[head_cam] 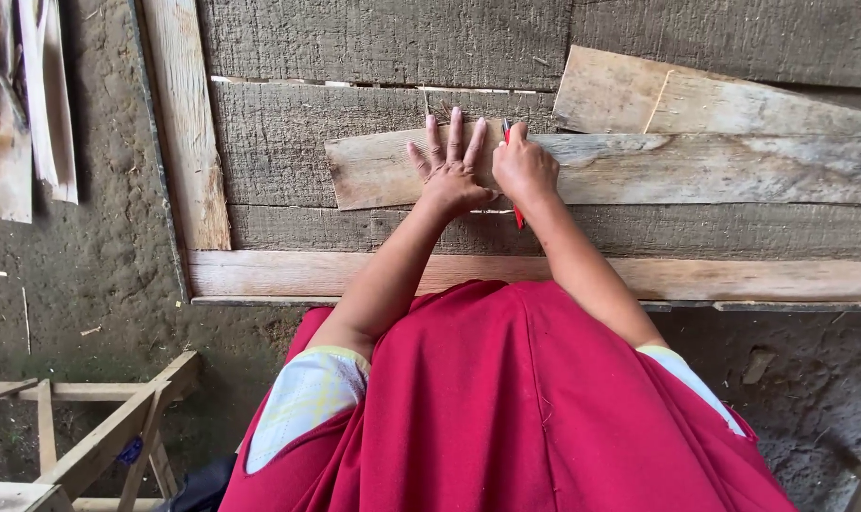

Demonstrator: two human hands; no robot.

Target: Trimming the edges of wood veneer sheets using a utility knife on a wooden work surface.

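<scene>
My left hand (451, 163) lies flat with fingers spread on a weathered wooden plank (696, 169) that rests across a rough plank workbench (288, 142). Right beside it, my right hand (523, 169) is closed around a red pencil (517, 214), whose tip end sits against the plank near its upper edge. The pencil's lower end sticks out below my fist. Both hands touch the same plank, close together near its left third.
A second pale board (696, 95) lies angled above the plank. Light wooden rails (186, 123) frame the bench at the left and front. Loose boards (32, 104) lie on the dirt floor at the left, with a wooden frame (89, 436) at lower left.
</scene>
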